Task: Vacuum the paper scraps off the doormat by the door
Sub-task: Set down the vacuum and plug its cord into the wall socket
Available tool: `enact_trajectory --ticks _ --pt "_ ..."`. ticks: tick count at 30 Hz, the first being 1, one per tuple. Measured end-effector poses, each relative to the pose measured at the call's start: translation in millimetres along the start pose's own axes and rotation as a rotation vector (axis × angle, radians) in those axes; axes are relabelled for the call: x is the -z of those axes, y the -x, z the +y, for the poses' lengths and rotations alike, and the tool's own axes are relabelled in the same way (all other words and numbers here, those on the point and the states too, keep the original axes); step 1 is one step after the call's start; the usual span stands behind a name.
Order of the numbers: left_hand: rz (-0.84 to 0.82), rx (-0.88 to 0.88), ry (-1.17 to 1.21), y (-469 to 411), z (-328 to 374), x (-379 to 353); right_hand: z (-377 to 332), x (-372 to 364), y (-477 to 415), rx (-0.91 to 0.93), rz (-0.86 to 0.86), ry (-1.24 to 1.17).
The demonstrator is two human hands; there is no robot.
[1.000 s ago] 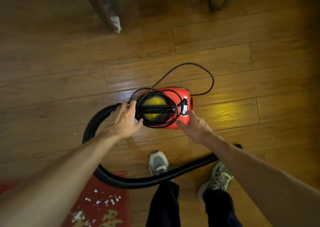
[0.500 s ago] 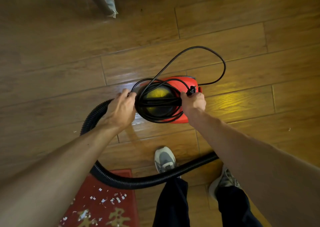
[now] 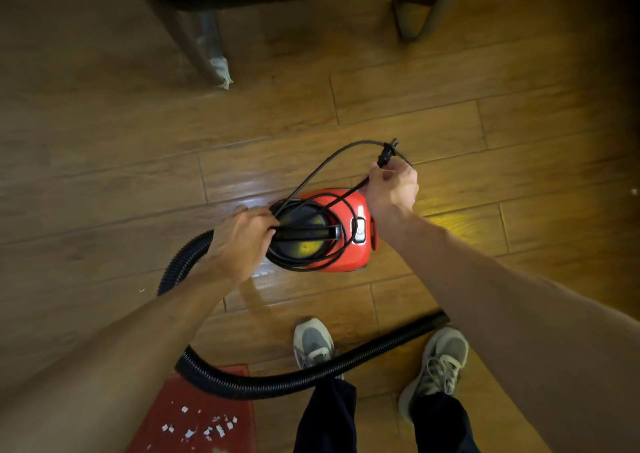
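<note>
A small red vacuum cleaner [image 3: 360, 257] with a yellow-black top stands on the wooden floor. A black power cord [image 3: 311, 179] is coiled round its top. My right hand [image 3: 391, 189] grips the cord near its plug [image 3: 387, 151], lifted above the vacuum's far right corner. My left hand [image 3: 242, 238] grips the coiled cord at the vacuum's left side. A black ribbed hose [image 3: 277, 383] curves from the vacuum past my feet. The red doormat [image 3: 173, 400] lies at bottom left with several white paper scraps [image 3: 204, 426] on it.
My two grey shoes [image 3: 313, 343] stand behind the hose. A chair with metal legs [image 3: 197, 44] stands on the floor beyond the vacuum; a second leg frame [image 3: 419, 13] is at upper right.
My right hand took hold of the plug at the vacuum's right side and lifted it up and away, drawing a loop of cord off the coil. My left hand closed on the coil.
</note>
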State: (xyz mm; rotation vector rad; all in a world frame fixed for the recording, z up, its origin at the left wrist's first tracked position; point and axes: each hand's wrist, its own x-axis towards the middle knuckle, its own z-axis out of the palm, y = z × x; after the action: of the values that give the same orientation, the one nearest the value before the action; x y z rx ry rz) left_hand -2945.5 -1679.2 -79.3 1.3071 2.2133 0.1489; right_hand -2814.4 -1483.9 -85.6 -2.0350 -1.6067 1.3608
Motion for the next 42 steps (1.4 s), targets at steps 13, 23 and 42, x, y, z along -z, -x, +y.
enact_trajectory --ticks 13,23,42 --pt "0.065 0.06 0.44 -25 136 72 -139 135 -8 0.271 0.112 -0.179" --pt "0.118 -0.132 0.478 -33 306 199 -260 323 13 0.486 0.25 -0.181" --pt "0.582 -0.44 0.368 3 631 516 -529 718 130 1.078 0.44 -0.364"
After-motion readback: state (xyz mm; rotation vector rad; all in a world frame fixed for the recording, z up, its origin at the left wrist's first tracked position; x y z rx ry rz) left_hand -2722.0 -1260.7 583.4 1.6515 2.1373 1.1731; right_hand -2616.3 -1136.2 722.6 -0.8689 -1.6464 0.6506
